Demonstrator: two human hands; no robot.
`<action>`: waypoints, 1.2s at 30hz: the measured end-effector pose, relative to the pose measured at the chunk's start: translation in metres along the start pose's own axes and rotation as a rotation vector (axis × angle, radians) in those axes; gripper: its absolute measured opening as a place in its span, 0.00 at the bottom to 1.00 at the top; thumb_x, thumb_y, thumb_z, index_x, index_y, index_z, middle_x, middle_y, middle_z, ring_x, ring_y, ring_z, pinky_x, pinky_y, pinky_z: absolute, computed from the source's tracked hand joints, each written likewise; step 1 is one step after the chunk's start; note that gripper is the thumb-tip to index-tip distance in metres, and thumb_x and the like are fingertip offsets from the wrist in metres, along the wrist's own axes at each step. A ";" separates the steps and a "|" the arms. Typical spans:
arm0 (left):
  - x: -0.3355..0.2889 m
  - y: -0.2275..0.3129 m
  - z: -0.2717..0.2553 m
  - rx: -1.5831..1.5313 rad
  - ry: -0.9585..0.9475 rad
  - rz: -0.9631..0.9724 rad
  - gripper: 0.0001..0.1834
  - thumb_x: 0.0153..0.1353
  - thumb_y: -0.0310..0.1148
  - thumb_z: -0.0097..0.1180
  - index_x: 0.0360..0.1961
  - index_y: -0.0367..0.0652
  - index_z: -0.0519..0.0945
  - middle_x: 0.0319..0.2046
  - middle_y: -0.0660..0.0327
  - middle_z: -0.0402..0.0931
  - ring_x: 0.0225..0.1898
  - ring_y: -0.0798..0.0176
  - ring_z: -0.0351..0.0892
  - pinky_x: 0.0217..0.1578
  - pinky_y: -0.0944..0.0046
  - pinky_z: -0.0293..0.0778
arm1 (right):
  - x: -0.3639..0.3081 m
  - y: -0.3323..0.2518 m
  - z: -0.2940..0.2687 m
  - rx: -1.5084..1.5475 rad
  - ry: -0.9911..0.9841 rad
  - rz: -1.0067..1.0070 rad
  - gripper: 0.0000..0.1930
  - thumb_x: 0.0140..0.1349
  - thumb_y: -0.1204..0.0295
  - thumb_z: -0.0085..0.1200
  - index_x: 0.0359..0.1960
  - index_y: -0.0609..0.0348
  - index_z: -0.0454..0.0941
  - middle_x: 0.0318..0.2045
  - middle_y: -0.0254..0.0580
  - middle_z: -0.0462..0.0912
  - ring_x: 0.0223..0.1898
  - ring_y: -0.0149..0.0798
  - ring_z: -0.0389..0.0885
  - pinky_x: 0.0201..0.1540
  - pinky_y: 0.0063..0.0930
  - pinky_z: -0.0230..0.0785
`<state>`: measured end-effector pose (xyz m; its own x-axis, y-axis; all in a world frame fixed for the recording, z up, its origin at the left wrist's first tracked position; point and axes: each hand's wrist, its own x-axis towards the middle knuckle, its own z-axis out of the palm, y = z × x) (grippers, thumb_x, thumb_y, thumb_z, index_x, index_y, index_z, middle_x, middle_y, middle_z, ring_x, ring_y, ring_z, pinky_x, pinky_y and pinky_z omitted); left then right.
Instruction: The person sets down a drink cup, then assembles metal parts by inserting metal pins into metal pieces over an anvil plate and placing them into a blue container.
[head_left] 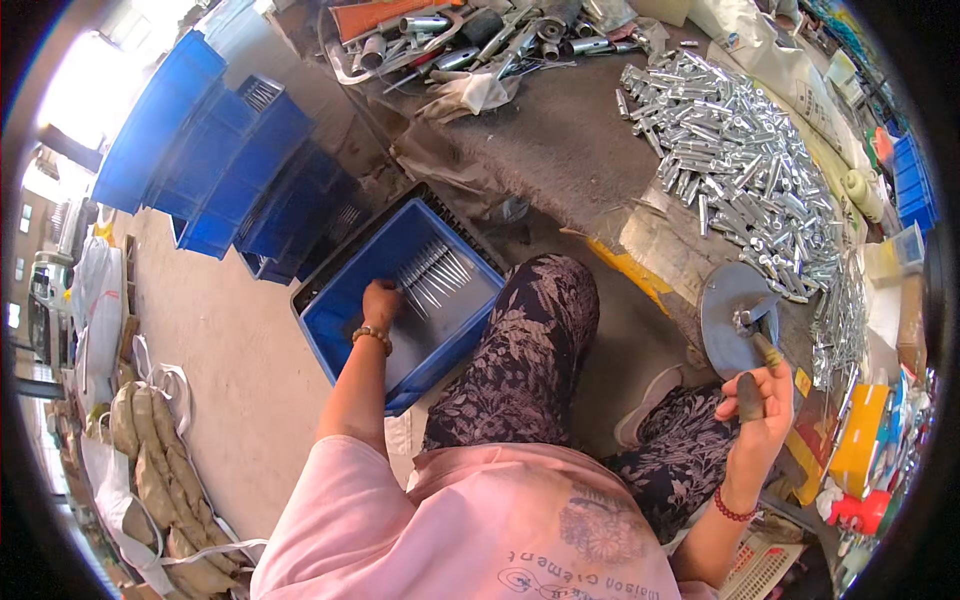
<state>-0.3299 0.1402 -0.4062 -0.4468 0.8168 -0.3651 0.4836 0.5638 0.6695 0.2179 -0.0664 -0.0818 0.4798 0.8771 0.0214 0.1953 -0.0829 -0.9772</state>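
Note:
My left hand (380, 304) is inside a blue plastic bin (343, 340), curled closed at the near left end of a row of slim metal bolts (437, 275). What its fingertips hold, if anything, is hidden beneath the hand. The bolts lie side by side on the bin's grey bottom. On the right, my right hand (757, 415) is raised palm up beside a round metal disc (722, 318) with a small fixture at its centre. Dark covers sit on its thumb and forefinger, which are apart. The forefinger reaches to the fixture's edge, and nothing shows between them.
A big heap of shiny metal sleeve pieces (735, 150) covers the bench's right side, with thin bolts (838, 320) near it. Tools and sockets (490, 35) lie at the back. Stacked blue bins (215, 140) stand at the left. A yellow box (858, 437) is at the far right.

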 end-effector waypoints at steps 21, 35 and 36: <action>-0.208 0.337 -0.031 -0.378 0.017 1.078 0.08 0.68 0.19 0.61 0.46 0.39 0.85 0.33 0.69 0.77 0.31 0.74 0.73 0.34 0.72 0.71 | -0.002 -0.006 -0.010 0.148 -0.172 0.042 0.12 0.74 0.77 0.57 0.56 0.65 0.75 0.37 0.37 0.85 0.35 0.24 0.83 0.38 0.19 0.80; -0.294 0.427 0.089 0.196 -0.133 1.429 0.24 0.57 0.30 0.71 0.55 0.43 0.79 0.29 0.55 0.82 0.32 0.48 0.83 0.36 0.51 0.76 | -0.027 -0.011 -0.071 0.089 0.091 -0.089 0.16 0.72 0.79 0.59 0.59 0.63 0.78 0.37 0.38 0.86 0.35 0.24 0.84 0.36 0.22 0.79; -0.293 0.426 0.085 0.185 -0.115 1.394 0.22 0.58 0.27 0.69 0.54 0.43 0.79 0.29 0.55 0.82 0.31 0.49 0.83 0.36 0.52 0.76 | -0.024 -0.009 -0.081 0.081 0.137 -0.105 0.15 0.71 0.79 0.59 0.58 0.63 0.78 0.38 0.38 0.86 0.35 0.25 0.84 0.35 0.22 0.79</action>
<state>0.0714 0.1515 -0.0694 0.5317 0.7103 0.4613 0.5662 -0.7032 0.4301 0.2733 -0.1252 -0.0564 0.5733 0.8060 0.1471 0.1831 0.0489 -0.9819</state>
